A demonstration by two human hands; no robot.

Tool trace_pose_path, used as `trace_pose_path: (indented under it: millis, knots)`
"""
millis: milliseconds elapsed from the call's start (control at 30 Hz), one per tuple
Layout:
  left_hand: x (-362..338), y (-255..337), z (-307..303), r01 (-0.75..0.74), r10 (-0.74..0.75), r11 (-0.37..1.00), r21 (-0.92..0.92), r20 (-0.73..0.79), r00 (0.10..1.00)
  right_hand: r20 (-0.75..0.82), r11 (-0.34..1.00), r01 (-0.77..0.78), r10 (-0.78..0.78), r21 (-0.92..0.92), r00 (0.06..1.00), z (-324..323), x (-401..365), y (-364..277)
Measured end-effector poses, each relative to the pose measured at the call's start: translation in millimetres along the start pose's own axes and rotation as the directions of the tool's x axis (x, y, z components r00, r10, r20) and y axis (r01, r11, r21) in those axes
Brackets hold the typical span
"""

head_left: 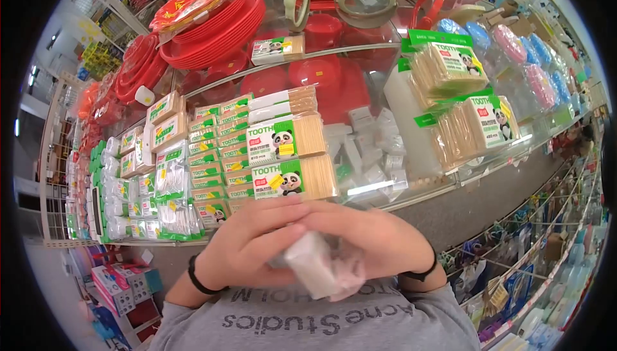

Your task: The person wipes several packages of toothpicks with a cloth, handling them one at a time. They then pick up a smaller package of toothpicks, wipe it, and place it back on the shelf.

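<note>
Close to my chest, my left hand and my right hand meet at the fingertips around a small whitish wrapped pack. Crinkled pinkish-clear plastic hangs from the pack's right side. The pack is blurred, and some of my fingers are hidden behind it. Just beyond my hands on the glass shelf lie toothpick packs with a panda label. To their right are small white packets in clear plastic.
Larger panda-label packs sit at the shelf's right. Red plates are stacked at the back left, near green-framed mirrors. White-capped bottles line the left. A wire rack stands at the lower right, across the aisle.
</note>
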State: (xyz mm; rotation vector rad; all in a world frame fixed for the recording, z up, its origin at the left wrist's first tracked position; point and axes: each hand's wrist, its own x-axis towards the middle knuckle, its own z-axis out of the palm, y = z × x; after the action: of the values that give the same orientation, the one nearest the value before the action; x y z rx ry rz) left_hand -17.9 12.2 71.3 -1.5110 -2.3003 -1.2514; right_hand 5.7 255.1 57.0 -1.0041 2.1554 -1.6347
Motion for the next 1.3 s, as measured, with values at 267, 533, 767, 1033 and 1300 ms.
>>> trace_pose_path:
  millis: [267,533,767,1033,1300]
  knots:
    - [-28,1,15,0.157,-0.149,0.987,0.034,-0.170,0.974,0.088,0.999,0.035,-0.034,-0.016,0.996,-1,9,4]
    - [-64,14,17,0.229,-0.454,0.870,-0.437,-0.528,0.718,-0.344,0.981,-0.167,0.124,-0.099,0.931,-15,-1,-22]
    - [-70,22,17,0.334,-0.648,0.521,-0.786,-0.110,0.753,-0.483,0.889,0.204,-0.401,-0.410,0.778,21,54,-21]
    - [-66,19,12,0.269,-0.567,0.737,-0.620,-0.351,0.745,-0.067,0.907,0.400,-0.411,-0.130,0.909,59,66,-13]
    - [-64,25,-5,0.134,-0.666,0.690,-0.711,-0.551,0.503,-0.010,0.958,0.243,-0.244,0.155,0.970,76,63,-3]
